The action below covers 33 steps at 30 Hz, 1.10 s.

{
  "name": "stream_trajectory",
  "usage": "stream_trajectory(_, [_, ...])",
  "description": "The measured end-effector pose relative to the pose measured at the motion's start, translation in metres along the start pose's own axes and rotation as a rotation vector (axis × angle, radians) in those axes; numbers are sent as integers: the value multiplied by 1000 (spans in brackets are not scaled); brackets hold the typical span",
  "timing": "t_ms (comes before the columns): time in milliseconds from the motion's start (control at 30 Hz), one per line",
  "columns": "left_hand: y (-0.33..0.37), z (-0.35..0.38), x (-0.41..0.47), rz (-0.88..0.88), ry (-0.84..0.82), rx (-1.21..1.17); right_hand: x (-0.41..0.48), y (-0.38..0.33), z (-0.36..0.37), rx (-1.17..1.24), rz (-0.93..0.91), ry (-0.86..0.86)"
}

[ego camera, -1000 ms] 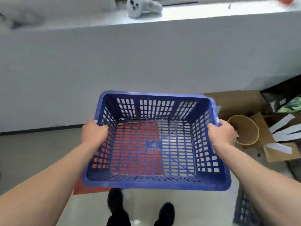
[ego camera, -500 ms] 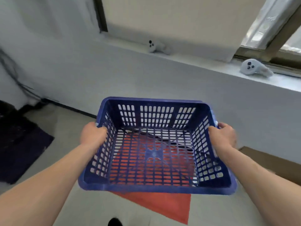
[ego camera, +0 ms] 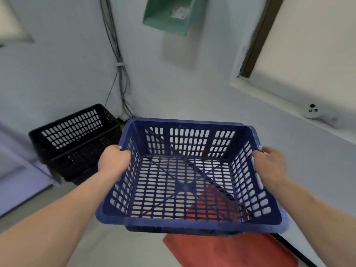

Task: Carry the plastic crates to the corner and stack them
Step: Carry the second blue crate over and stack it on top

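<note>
Blue plastic, moulded into a slotted lattice with a rolled rim: the rectangular crate [ego camera: 189, 139] hangs empty in the air before the person. The left hand [ego camera: 113, 160] clenches its left rim and the right hand [ego camera: 269, 164] its right rim. Nested black crates [ego camera: 73, 135] stand on the floor in the corner, beyond it to the left.

Pale walls [ego camera: 57, 78], cables [ego camera: 119, 74] in corner [ego camera: 133, 105], window ledge [ego camera: 285, 102] rt, red floor mat [ego camera: 231, 251]

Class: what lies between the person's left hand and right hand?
In the head view, the blue plastic crate spans the gap; the left hand and right hand grip its opposite rims.
</note>
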<state>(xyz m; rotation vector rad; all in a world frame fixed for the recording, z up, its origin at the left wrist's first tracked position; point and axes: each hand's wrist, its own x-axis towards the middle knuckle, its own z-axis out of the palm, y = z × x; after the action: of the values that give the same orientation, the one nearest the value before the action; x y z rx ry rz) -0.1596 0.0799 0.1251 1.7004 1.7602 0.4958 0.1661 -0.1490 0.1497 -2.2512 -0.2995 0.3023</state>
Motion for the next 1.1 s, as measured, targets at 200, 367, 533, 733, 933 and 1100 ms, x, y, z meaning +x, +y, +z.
stream_trajectory(200, [-26,-67,83,-131,114,-51,28,-109,109,-20,-156,-156])
stream_trajectory(367, [-41,-120,153,-234,252,-104,55,-203,204,-79,-299,-289])
stream_trajectory(533, [-64,-172,216,-320,357,-129,54,-297,291,-69,-422,-361])
stream_trajectory(733, [-101,-229,308,-404,436,-154,41,-399,403,-52,-511,-403])
stream_trajectory(933, [-149,-267,391,-438,430,-166,20,-462,515,-72,-547,-441])
stream_trajectory(1100, [-183,-284,448,-485,423,-212,9,-493,592,-70,-539,-509])
